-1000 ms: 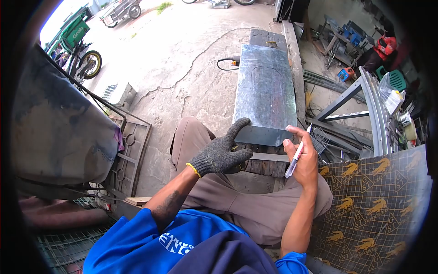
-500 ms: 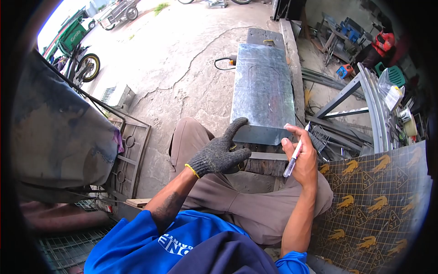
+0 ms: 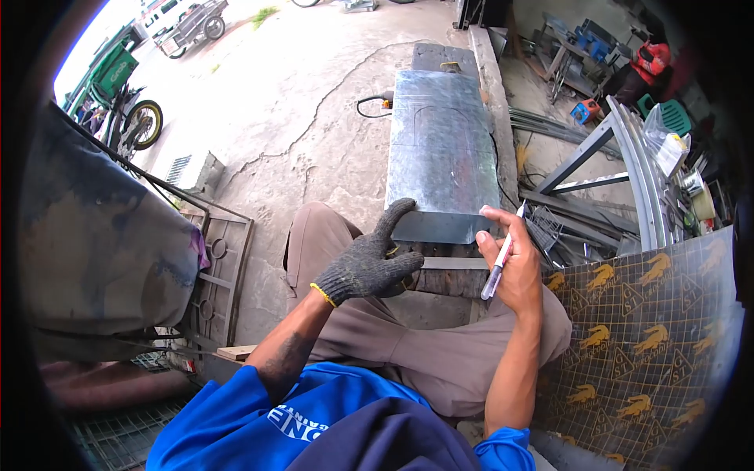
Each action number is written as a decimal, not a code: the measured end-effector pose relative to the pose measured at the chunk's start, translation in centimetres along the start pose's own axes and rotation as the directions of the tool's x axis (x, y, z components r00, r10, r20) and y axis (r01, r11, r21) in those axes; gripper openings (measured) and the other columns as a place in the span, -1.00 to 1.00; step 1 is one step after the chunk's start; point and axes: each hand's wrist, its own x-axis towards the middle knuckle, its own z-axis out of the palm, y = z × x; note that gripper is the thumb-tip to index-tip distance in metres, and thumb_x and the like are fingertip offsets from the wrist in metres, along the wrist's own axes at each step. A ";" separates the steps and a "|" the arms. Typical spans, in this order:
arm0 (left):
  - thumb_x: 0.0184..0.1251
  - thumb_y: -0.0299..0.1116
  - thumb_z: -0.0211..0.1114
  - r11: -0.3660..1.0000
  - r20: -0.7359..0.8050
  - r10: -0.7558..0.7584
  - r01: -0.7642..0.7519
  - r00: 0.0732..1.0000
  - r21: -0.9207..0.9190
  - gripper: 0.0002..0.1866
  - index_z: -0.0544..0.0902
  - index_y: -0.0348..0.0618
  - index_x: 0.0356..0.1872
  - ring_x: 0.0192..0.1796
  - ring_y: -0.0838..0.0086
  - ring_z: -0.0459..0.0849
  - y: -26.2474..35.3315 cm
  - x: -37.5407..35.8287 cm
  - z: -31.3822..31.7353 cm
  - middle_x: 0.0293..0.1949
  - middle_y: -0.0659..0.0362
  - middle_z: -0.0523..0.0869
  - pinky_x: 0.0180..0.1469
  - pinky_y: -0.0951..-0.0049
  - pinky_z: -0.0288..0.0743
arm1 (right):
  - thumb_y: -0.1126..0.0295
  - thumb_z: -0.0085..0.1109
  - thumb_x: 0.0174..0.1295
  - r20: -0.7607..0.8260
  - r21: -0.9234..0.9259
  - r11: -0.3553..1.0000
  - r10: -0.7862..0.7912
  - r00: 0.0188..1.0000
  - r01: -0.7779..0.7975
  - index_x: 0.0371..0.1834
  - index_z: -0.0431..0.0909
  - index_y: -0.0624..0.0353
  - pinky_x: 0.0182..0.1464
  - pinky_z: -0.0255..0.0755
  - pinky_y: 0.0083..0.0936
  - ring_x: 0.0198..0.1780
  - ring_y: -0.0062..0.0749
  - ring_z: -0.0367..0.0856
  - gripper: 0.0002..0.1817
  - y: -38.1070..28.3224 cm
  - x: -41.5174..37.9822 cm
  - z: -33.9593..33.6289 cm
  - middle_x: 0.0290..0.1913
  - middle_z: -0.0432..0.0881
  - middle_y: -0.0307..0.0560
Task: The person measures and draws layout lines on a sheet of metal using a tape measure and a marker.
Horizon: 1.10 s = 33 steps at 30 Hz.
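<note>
Cracked concrete yard (image 3: 314, 149), workshop clutter to our right. Nearest us, a patterned sheet (image 3: 644, 345) with crocodile marks leans by our right knee. Our right hand (image 3: 510, 267), bare, fingers pinched around a white marker (image 3: 499, 259), tip up at the near right corner of the metal sheet (image 3: 440, 149). Our left hand (image 3: 369, 263), in a dark knit glove, fingers spread, forefinger touching the sheet's near edge. Beyond the sheet, a power tool (image 3: 378, 99) with cable. Farther left, a parked motorbike (image 3: 126, 118).

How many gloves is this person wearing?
1: a glove on the left hand, resting at the metal sheet's near edge. The right hand is bare, holding a pen.
</note>
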 end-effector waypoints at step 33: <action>0.45 -0.05 0.40 0.998 0.012 -0.032 0.031 0.999 0.045 -0.08 0.05 0.10 0.68 -0.01 0.23 0.81 1.2 -0.3 -0.3 -0.02 -0.14 0.79 0.13 0.23 0.61 | 0.31 0.33 0.45 0.017 0.014 1.000 0.007 1.000 -0.008 0.28 0.58 0.16 -0.18 0.51 -0.53 -0.34 -0.63 0.53 -0.60 0.0 -0.1 -0.1 0.01 0.74 -0.20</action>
